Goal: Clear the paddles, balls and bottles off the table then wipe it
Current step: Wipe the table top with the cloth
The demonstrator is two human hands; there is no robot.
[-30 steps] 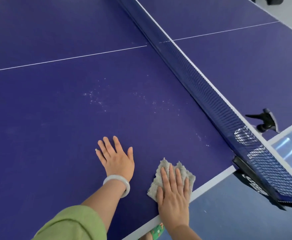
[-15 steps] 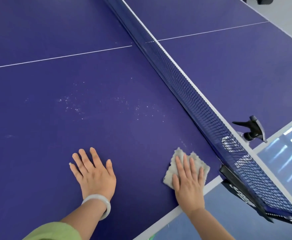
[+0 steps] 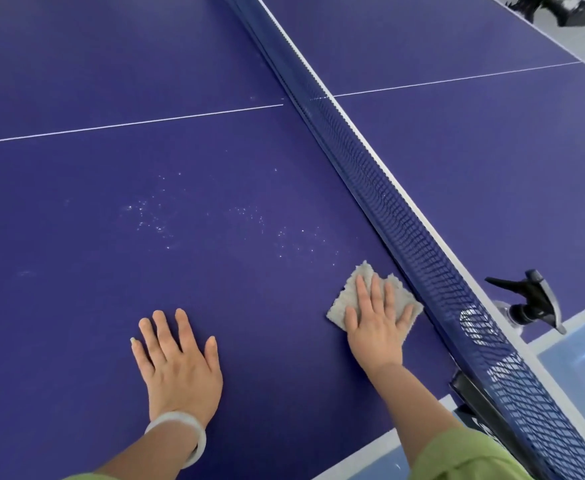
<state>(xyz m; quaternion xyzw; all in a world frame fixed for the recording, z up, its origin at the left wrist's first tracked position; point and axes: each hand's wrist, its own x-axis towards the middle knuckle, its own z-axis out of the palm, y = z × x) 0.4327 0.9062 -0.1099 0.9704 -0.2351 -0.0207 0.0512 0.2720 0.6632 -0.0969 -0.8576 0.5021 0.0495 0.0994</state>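
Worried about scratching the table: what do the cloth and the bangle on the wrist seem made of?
The cloth looks like soft grey-beige microfibre or terry: nubbly pile, floppy edges. The bangle looks like smooth, glossy pale jade or glass: rigid, slightly translucent ring.

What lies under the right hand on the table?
A grey cloth lies under the right hand, flat on the table. The hand covers the cloth's middle.
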